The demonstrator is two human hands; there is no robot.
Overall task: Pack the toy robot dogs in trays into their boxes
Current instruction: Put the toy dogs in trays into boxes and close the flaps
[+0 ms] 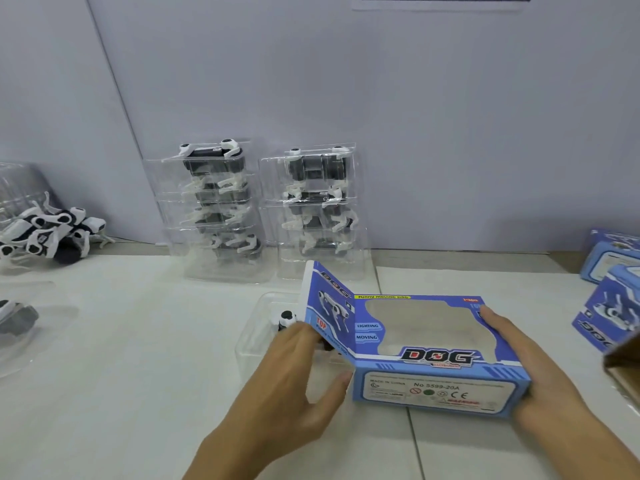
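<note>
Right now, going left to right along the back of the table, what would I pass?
Loose toy dogs → taller stack of filled trays → second stack of trays → blue boxes at the far right.

White table (138, 341); pale blue-grey wall (415, 116) behind; brown cardboard carton corner (623, 365) at right edge.

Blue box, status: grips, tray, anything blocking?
Right grip holds blue box; left grip on tray at open flap. Window shows box empty. Nothing blocking.
</note>
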